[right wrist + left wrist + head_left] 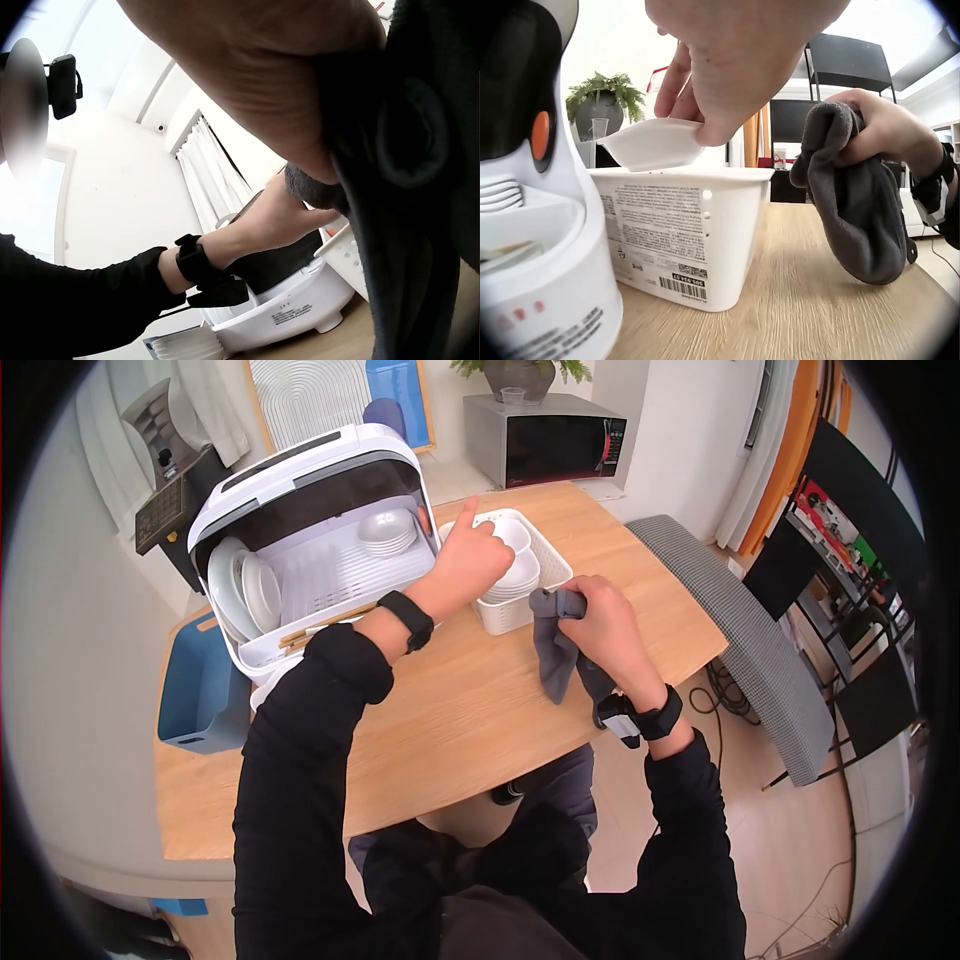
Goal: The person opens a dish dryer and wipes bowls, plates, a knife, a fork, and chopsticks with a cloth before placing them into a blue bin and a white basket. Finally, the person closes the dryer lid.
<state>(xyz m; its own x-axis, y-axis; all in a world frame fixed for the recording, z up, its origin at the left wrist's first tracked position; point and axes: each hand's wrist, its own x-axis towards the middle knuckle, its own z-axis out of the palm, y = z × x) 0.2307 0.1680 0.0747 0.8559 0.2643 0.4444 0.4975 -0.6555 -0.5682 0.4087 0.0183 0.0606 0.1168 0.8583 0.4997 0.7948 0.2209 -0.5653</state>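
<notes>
My left hand (468, 568) pinches a small white bowl (654, 144) between thumb and fingers, right at the rim of the white plastic basket (739, 217). Inside that basket sit stacked white bowls (516, 582). My right hand (607, 628) grips a dark grey cloth (553, 655) near its top, to the right of the basket. The cloth's lower folds (866, 232) hang down over the wooden table.
Left of the basket stands a white dish box (330, 575) with its lid raised, holding plates (245, 592) and small stacked dishes (387, 532). A blue bin (205, 685) is at the table's left edge. Behind are a microwave (548, 445) and, rightward, a checked bench (740, 640).
</notes>
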